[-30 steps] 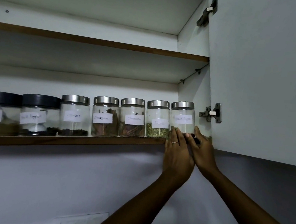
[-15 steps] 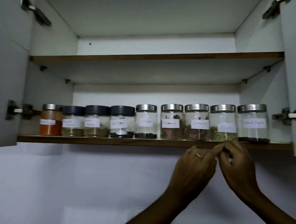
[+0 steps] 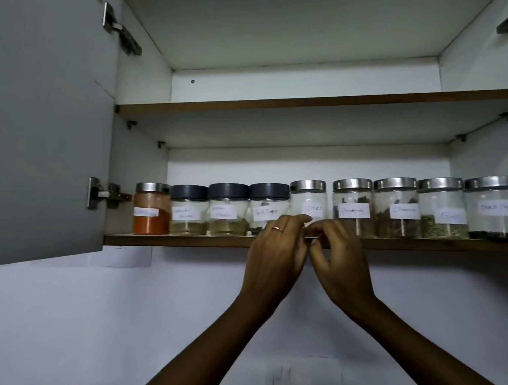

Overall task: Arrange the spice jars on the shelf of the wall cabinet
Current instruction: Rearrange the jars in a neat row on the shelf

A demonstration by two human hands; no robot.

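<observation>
Roughly nine jars (image 3: 351, 206) on shelf (image 3: 178, 243) — labels blurred.

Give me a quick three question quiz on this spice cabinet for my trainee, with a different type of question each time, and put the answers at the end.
1. How many dark-lidded jars stand on the lower shelf?
2. True or false: the upper shelf holds jars too.
3. Which jar stands furthest left in the row? A. the jar of orange powder B. one labelled black pepper C. one holding green flakes

Key: 1. three; 2. false; 3. A
</observation>
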